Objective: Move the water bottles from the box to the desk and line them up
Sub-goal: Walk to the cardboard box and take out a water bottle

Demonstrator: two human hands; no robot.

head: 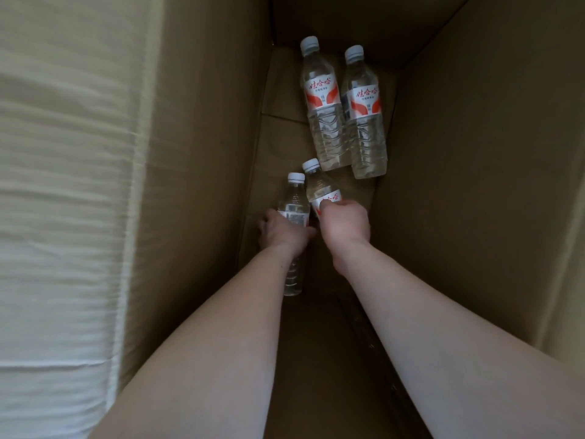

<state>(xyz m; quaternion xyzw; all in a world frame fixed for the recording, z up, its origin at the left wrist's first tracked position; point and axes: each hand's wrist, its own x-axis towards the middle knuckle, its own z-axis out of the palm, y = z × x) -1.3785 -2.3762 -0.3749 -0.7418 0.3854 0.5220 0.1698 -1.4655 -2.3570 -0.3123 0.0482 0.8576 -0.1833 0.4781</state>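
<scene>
Both my arms reach down into a deep cardboard box. My left hand grips a clear water bottle with a white cap round its middle; its lower end shows below my wrist. My right hand grips a second bottle by its red and white label, and most of its body is hidden under the hand. Two more bottles lie side by side on the box floor farther in, the left one and the right one, caps pointing away from me.
Tall brown box walls close in on the right and far sides. Outside the box on the left is a white ribbed surface.
</scene>
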